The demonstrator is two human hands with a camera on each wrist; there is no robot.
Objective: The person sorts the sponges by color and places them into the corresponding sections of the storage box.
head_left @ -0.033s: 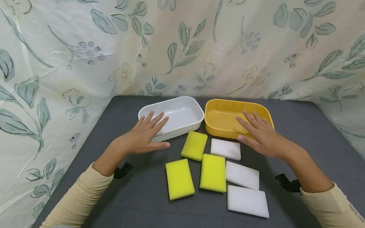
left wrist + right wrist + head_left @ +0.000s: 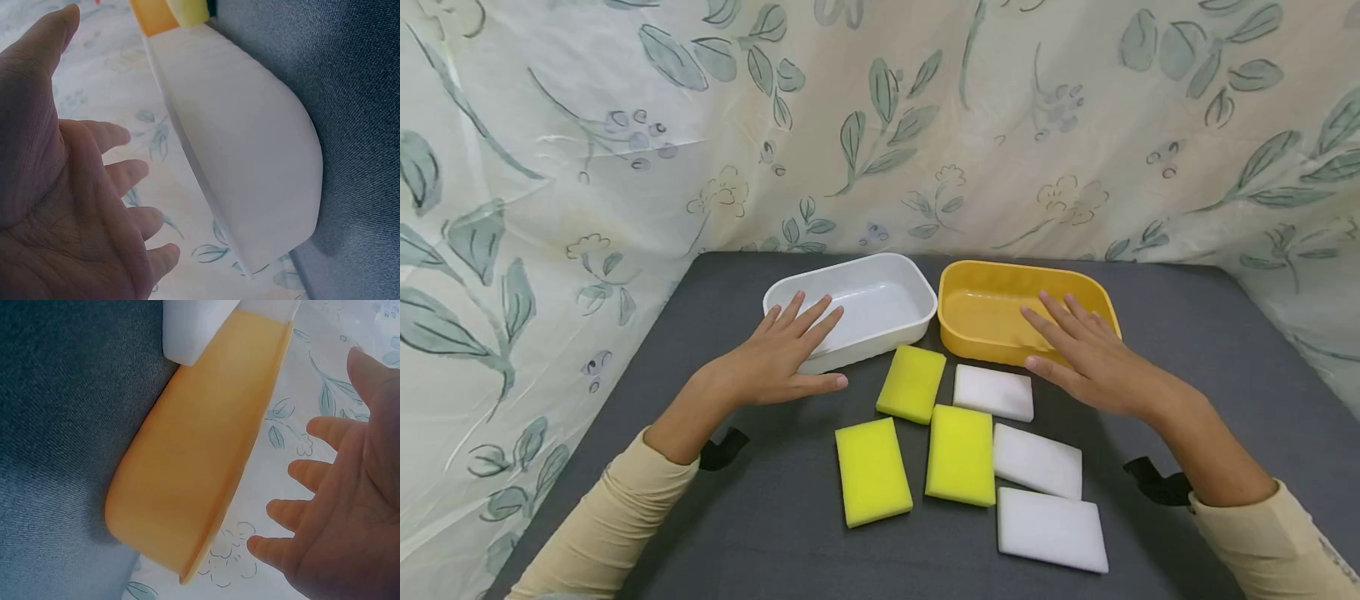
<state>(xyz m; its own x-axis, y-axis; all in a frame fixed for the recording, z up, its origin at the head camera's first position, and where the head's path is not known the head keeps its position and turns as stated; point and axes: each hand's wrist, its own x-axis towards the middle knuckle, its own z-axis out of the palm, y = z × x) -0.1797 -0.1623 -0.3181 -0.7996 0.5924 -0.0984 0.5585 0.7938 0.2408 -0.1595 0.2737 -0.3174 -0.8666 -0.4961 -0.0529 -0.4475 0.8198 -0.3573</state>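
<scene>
My left hand (image 2: 775, 358) hovers with spread fingers over the near left side of a white tray (image 2: 880, 343). In the left wrist view its palm (image 2: 69, 225) faces the tray's outer wall, with nothing held. My right hand (image 2: 1093, 362), fingers also spread, hangs over the near right corner of a yellow tray (image 2: 973, 352). The right wrist view shows that palm apart from the yellow wall. In front of the trays lie three yellow sponges, one near the white tray (image 2: 912, 383) and two closer (image 2: 872, 472), plus three white sponges (image 2: 1051, 529) to their right.
The two trays stand side by side at the back of a dark grey table (image 2: 760, 533). A floral curtain (image 2: 880, 125) hangs behind and along the left side. Black straps (image 2: 722, 450) are on both wrists.
</scene>
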